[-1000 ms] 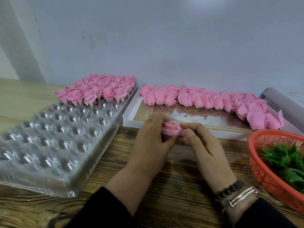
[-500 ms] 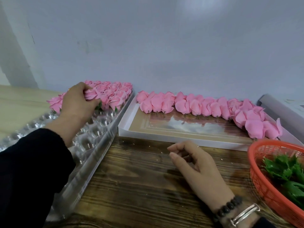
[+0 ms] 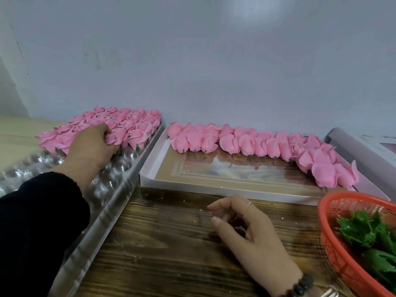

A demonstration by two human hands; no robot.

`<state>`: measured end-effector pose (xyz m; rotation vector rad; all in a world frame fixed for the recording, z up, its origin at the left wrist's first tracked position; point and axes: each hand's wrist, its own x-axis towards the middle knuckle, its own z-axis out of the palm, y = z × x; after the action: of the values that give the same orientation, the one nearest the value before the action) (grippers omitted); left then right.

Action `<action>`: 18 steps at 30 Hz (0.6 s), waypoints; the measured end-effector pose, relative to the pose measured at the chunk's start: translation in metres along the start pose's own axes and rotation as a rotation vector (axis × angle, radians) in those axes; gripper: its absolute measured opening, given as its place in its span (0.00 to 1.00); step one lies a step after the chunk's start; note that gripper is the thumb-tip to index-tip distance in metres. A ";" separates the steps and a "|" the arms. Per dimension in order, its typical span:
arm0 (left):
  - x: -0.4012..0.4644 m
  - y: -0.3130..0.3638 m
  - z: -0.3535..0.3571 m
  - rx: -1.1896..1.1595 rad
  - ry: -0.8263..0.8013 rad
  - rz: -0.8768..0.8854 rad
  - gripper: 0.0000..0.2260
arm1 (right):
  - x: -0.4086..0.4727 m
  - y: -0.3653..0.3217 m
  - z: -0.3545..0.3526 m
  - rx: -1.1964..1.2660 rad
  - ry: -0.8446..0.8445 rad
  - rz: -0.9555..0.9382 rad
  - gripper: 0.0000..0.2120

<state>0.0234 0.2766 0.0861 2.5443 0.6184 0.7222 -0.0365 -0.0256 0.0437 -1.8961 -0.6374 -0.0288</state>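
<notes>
My left hand reaches over the clear plastic cell tray and its fingers curl round a pink rose head at the front row of the finished roses standing in the tray's far end. My right hand rests on the wooden table with fingers loosely curled, holding nothing. A row of pink rose buds without green bases lies along the back of a shallow white box.
A red mesh basket with green plastic calyxes sits at the right edge. A grey-white wall stands close behind everything. Another white box lies at the far right. Small crumbs dot the table.
A second ago both hands held one rose head at the table's middle. My left hand carried it to the clear tray and now sets it in the front row; my right hand stayed resting on the table.
</notes>
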 end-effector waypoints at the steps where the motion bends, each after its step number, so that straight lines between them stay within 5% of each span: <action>1: 0.001 0.001 0.000 0.017 -0.019 -0.004 0.12 | 0.000 0.000 0.000 -0.003 -0.005 0.008 0.08; 18: 0.000 -0.001 0.008 0.077 -0.033 -0.065 0.16 | 0.001 -0.003 -0.001 -0.007 -0.004 0.003 0.07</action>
<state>0.0272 0.2750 0.0794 2.5876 0.7268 0.6443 -0.0367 -0.0251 0.0467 -1.9040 -0.6381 -0.0252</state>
